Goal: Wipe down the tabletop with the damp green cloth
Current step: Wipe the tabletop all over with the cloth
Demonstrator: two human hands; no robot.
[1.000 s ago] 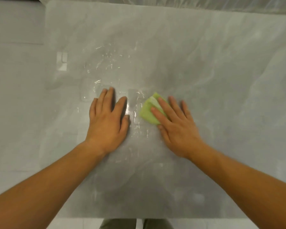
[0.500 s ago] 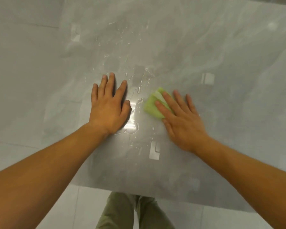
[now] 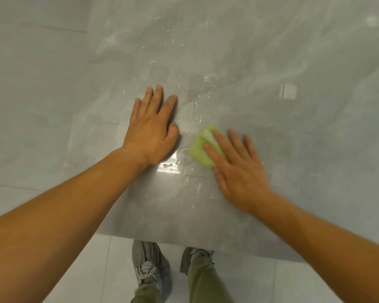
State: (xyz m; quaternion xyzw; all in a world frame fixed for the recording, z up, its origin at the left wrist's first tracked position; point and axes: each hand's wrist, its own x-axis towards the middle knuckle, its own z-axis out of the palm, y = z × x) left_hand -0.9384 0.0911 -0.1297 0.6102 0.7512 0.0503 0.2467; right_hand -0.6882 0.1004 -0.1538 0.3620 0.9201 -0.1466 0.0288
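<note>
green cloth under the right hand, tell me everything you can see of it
The green cloth is a small light-green pad, apparently folded, with a paler whitish strip along its far edge. It looks soft and lies flat on the grey marbled tabletop. The right hand presses on it with straight fingers, covering its right part; the left part shows. Water droplets lie just beyond and beside it. The left hand lies flat, apart from it.
</note>
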